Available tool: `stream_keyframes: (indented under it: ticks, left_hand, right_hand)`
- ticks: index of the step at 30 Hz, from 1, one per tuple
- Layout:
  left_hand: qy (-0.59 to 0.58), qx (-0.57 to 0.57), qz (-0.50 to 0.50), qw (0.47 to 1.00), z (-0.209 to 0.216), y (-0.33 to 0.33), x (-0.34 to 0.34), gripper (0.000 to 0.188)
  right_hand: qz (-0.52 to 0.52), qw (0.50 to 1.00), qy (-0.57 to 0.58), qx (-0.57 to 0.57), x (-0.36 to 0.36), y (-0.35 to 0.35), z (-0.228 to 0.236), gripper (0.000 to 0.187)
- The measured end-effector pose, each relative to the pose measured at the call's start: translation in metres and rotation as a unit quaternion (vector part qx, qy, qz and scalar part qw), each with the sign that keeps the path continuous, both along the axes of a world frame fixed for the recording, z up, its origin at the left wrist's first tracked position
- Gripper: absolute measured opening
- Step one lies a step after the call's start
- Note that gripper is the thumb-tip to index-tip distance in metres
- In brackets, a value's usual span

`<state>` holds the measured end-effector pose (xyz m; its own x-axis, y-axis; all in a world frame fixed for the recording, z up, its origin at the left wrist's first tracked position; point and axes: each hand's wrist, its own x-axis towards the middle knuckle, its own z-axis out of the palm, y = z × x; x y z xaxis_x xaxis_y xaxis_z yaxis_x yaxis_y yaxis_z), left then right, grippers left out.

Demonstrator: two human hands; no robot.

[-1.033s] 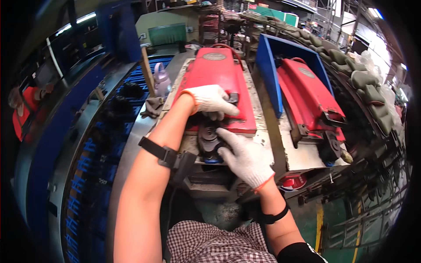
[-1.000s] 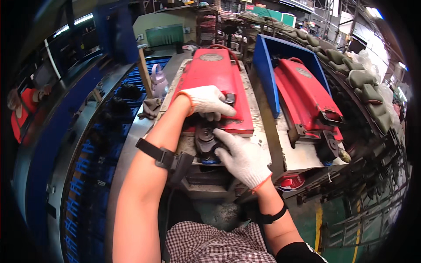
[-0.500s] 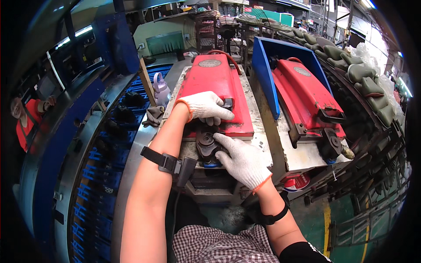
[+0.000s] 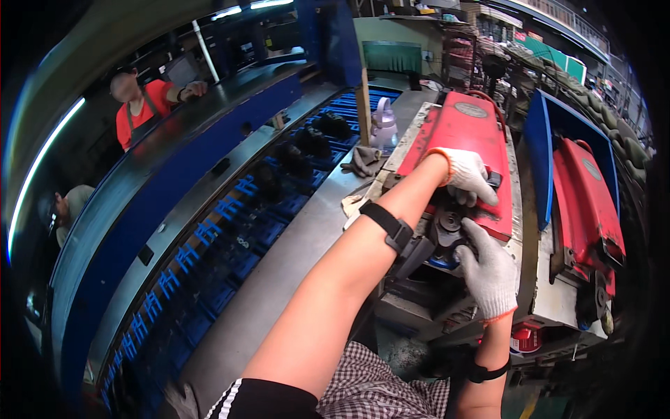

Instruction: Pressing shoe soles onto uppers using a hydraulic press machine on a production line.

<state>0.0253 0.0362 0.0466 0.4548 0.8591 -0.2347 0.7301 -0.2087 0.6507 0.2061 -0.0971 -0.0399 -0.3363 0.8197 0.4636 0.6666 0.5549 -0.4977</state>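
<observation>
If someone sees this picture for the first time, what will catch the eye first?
Most striking is the big red machine cover right of centre, with the left hand in a white glove resting on its near end. Just below it, the gloved right hand touches a dark round part under the cover's edge. A long blue conveyor with dark items curves along the left side.

I am pressing my gloved left hand [image 4: 469,176] on the near edge of the red machine cover [image 4: 466,150] while my gloved right hand [image 4: 490,271] is gripping the dark round part [image 4: 447,225] just beneath it.
</observation>
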Motion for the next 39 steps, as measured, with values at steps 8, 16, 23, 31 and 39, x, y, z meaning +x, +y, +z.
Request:
stream_keyframes:
  ticks: [8, 16, 23, 31, 39]
  left_hand:
    - [0.028, -0.004, -0.006, 1.000, 0.002, -0.001, -0.001, 0.055]
    - [0.018, -0.002, -0.011, 1.000, 0.002, -0.001, 0.003, 0.048]
    - [0.018, 0.019, -0.001, 1.000, 0.005, -0.004, -0.001, 0.050]
    - [-0.006, 0.005, 0.007, 1.000, 0.003, -0.005, 0.001, 0.043]
    - [-0.006, 0.021, 0.001, 1.000, -0.006, -0.002, -0.003, 0.042]
  right_hand:
    - [0.008, 1.000, 0.014, 0.002, 0.001, 0.003, -0.010, 0.048]
    - [0.004, 1.000, 0.023, -0.003, 0.002, 0.003, -0.008, 0.048]
    - [-0.002, 1.000, -0.002, 0.004, -0.001, 0.002, 0.000, 0.044]
    - [0.004, 1.000, 0.012, 0.007, 0.000, -0.002, 0.002, 0.043]
    - [0.031, 0.999, 0.042, -0.006, -0.002, -0.003, 0.000, 0.044]
